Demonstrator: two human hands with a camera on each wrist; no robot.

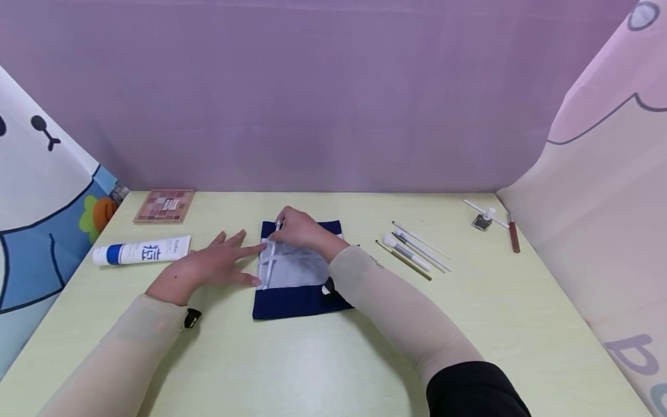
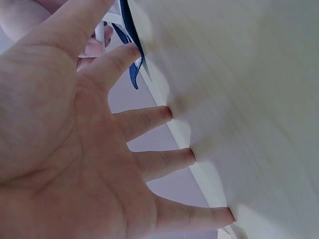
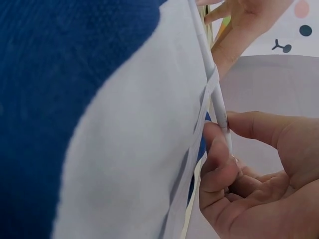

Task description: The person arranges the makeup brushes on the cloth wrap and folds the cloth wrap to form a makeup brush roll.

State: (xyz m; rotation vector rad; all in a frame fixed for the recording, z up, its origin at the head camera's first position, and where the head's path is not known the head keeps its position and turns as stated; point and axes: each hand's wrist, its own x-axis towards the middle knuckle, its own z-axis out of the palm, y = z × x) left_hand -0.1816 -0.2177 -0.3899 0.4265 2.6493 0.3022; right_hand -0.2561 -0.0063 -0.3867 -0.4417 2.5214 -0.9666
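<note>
A navy fabric pouch (image 1: 297, 304) with a pale grey inner panel lies unfolded mid-table. Across the panel runs a white elastic band (image 3: 192, 144). My right hand (image 1: 299, 227) pinches the far end of a slim white pen-like stick (image 3: 203, 45) between thumb and fingers. The stick passes under the band near the pouch's left edge. Spread out at that edge is my left hand (image 1: 219, 263), its index finger and thumb reaching onto the fabric. In the left wrist view, its fingertips (image 2: 167, 113) press down on the tabletop.
Right of the pouch lie several slim makeup brushes (image 1: 411, 255). A white tube with a blue band (image 1: 151, 251) is at left, behind it a pink palette (image 1: 164, 207). At far right are a small dark bottle (image 1: 482, 221) and a brown-handled tool (image 1: 513, 234).
</note>
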